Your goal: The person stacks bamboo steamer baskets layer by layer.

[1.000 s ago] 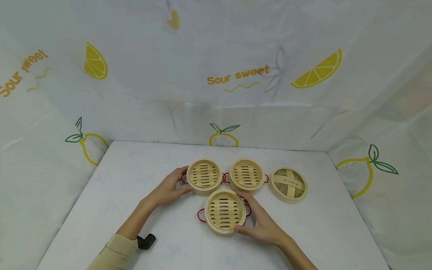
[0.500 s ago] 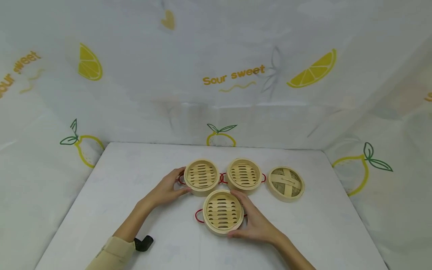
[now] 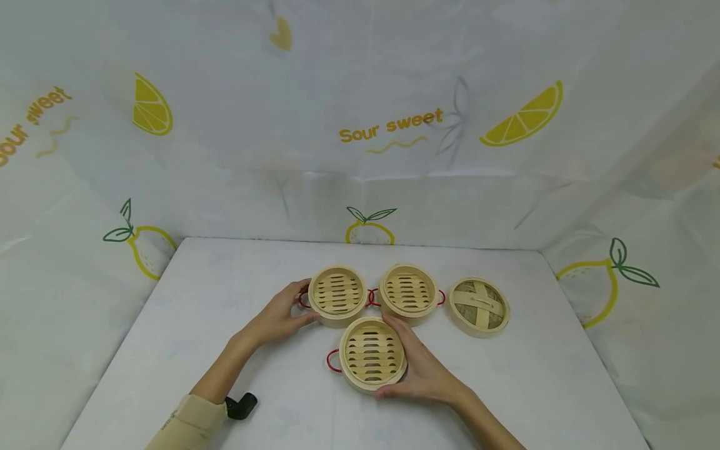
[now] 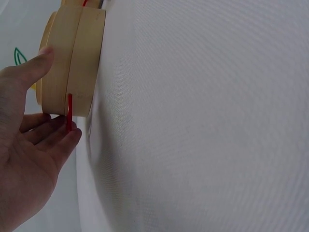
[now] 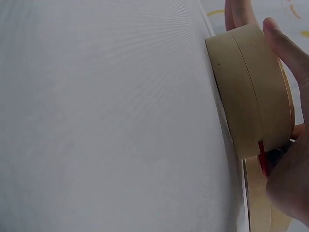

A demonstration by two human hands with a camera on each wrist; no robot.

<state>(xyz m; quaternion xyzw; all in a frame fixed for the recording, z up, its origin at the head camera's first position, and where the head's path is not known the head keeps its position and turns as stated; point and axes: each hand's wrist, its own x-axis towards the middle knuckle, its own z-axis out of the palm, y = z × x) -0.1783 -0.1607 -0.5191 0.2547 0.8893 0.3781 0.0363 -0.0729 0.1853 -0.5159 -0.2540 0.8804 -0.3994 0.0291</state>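
Note:
Three open bamboo steamer baskets with red loop handles stand on the white table (image 3: 214, 294). My left hand (image 3: 292, 309) holds the back-left basket (image 3: 337, 294) by its left side. In the left wrist view the thumb lies on that basket's wall (image 4: 72, 63) and the fingers curl at its red handle (image 4: 69, 112). My right hand (image 3: 409, 365) grips the front basket (image 3: 373, 353) from the right, covering its right handle. The right wrist view shows the thumb on the rim of this basket (image 5: 251, 92). The back-right basket (image 3: 409, 292) stands untouched between them.
A woven bamboo lid (image 3: 479, 305) lies flat to the right of the baskets. A small black object (image 3: 243, 405) sits by my left sleeve. Lemon-print sheets wall the table at the back and on both sides.
My right hand has closed in round the front basket, its thumb coming to the near rim and its palm covering the right red handle. The left hand has stayed put.

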